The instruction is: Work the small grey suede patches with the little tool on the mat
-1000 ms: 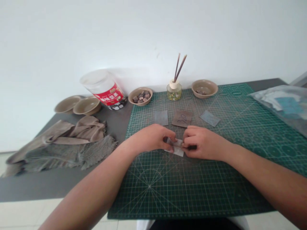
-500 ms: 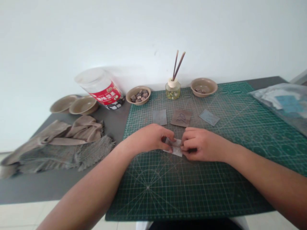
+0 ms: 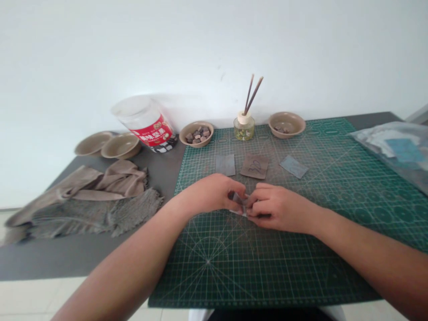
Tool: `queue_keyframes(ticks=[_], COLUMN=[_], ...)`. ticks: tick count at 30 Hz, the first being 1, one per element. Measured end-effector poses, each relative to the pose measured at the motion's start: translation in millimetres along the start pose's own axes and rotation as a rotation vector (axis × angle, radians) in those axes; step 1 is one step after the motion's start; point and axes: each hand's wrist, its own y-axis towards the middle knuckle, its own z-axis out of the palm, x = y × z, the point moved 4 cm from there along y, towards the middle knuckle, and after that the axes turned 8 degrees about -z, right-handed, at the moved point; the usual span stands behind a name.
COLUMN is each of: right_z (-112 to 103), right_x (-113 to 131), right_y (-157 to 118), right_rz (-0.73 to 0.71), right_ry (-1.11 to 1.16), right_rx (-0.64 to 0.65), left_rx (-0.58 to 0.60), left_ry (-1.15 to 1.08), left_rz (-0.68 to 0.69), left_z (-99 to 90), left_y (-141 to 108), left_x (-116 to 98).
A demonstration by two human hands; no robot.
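Observation:
A small pale sheet (image 3: 239, 211), which looks like sandpaper, lies on the green cutting mat (image 3: 267, 267). The thumb and fingers of my left hand (image 3: 219, 194) pinch it down at its left side. Over its right part is my right hand (image 3: 279, 208), fingers closed together and pressed to the sheet. Whatever they hold is hidden behind the fingers. Just beyond my hands lie a grey sheet (image 3: 225, 165), a brown sheet (image 3: 254, 173) with a handwritten number like 30, and a tilted blue-grey sheet (image 3: 294, 166).
Along the wall stand a bowl of small stones (image 3: 196, 141), a reed diffuser (image 3: 244, 132) and a bowl with a few stones (image 3: 286, 117). To the left are a plastic jar (image 3: 154, 133), two bowls (image 3: 120, 154) and a crumpled cloth (image 3: 87, 200). A plastic bag (image 3: 377, 138) lies right.
My right hand has slid left across the pale sheet toward my left fingers, covering more of it. My left hand stays in place. The view has shifted slightly.

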Motion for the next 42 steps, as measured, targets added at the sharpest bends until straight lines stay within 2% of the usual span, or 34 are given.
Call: queue_keyframes(ticks=[4,7,12,15,21,27,32,36,42], right_z=[-2,0,0,0,-6,-2,3,-2,1], right_x=[-3,1,0,0,-10,-7,3,-1,0], right_y=[-1,1,2,1,-4,-1,1,-1,1], right_rz=[0.077,0.010,0.060,0.024,0.116,0.096,-0.008,0.040,0.003], right_ry=[-0.045,-0.040,-0.081,-0.065,-0.105,-0.152,-0.105,-0.121,-0.100], right_rx=[-0.040,-0.012,-0.050,-0.033,-0.069,-0.061,0.004,-0.014,0.002], left_rx=[-0.008,-0.012,0.006,-0.003,-0.021,-0.039,-0.017,-0.010,-0.017], left_ry=[0.017,0.009,0.019,0.033,0.061,0.121,0.087,0.052,0.038], left_rz=[-0.013,-0.013,-0.051,-0.056,-0.037,-0.001,-0.017,-0.046,-0.049], left_z=[0.0,-0.1,0.5,2.1,4.6,0.9,3.1,4.5,2.6], left_y=[0,0,-1,-1,0,-2,-1,0,-1], left_x=[0,0,2,4,6,-4,0,4,1])
